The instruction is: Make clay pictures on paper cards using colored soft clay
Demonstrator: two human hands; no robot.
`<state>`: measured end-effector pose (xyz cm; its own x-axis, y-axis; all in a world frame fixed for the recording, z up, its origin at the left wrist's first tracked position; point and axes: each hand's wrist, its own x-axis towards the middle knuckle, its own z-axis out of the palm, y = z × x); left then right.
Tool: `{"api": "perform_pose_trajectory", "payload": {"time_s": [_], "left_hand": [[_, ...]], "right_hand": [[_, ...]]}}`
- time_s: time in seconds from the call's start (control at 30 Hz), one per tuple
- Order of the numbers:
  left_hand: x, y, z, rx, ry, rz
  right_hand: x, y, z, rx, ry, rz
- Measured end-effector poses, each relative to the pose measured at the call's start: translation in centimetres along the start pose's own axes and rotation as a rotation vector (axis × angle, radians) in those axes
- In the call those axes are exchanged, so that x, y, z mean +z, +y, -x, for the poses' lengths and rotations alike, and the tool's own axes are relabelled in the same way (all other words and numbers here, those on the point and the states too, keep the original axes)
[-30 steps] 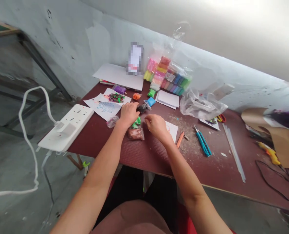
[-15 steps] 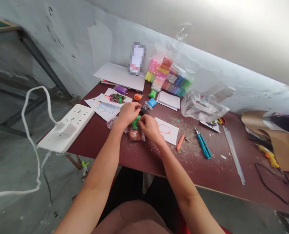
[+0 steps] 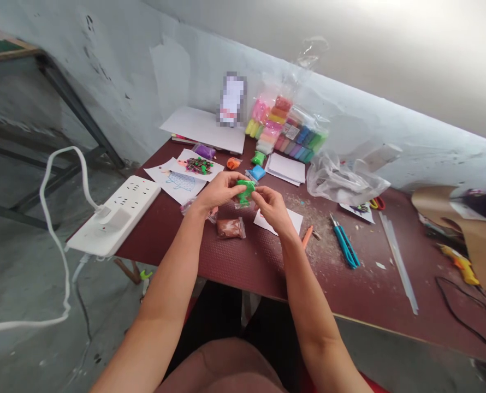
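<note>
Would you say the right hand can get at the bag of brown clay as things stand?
Probably yes: nothing lies between the right hand and the bag of brown clay, though that hand is busy holding the green clay.

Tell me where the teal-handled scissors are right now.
In the head view, the teal-handled scissors lie on the maroon tabletop, to the right of the person's right hand and below the crumpled plastic bag.

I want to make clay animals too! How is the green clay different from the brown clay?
The green clay is bright, but the brown clay is dull. The green clay is bare, while the brown clay is inside a clear bag. The green clay is held up between the left hand and right hand, while the brown clay lies on the table. Both look like modelling clay.
</note>
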<state>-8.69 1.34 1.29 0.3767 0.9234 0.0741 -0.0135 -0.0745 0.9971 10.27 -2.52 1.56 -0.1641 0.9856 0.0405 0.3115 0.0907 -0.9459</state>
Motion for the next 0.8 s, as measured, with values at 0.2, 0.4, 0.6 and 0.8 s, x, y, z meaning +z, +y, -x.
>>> {"api": "perform_pose_trajectory", "payload": {"time_s": [0.2,0.4,0.6,0.8], "left_hand": [[-0.5,-0.4,-0.2,0.017,0.072,0.021],[-1.4,-0.7,-0.4,-0.013,0.223,-0.223],[-1.5,-1.2,-0.6,0.015,0.369,-0.594],[-0.8,-0.3,-0.3,0.15,0.556,-0.663]], "right_hand": [[0.1,0.1,0.1,-0.001,0.043,0.158],[0.9,-0.3,1.0,0.08,0.144,0.292],[1.0,-2.9,3.3,0.127,-0.109,0.688],[2.8,-3.8,5.1,0.052,-0.231,0.736]]}}
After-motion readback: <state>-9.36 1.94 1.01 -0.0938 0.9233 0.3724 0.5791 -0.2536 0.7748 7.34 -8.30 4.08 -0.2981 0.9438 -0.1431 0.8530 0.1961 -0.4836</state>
